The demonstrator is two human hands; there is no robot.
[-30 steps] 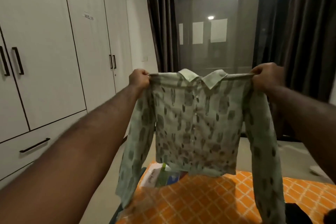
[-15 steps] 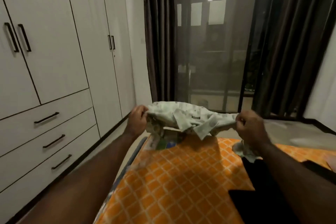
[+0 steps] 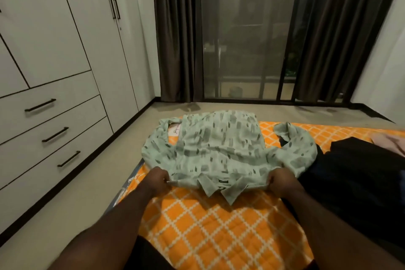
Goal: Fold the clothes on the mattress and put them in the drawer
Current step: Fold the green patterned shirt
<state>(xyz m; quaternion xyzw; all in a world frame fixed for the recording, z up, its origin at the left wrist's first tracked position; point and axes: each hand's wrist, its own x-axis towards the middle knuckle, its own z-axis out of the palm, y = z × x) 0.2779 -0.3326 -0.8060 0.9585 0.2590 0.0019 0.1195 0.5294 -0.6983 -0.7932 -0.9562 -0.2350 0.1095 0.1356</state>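
Both stretched forward, left hand (image 3: 158, 178) and right hand (image 3: 281, 180) pinch shirt (image 3: 219, 147).

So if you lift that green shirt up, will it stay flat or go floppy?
Probably floppy: the shirt lies wrinkled and its sleeve curls round on the mattress. Likely light too: the left hand and right hand hold it by just the shoulder edges.
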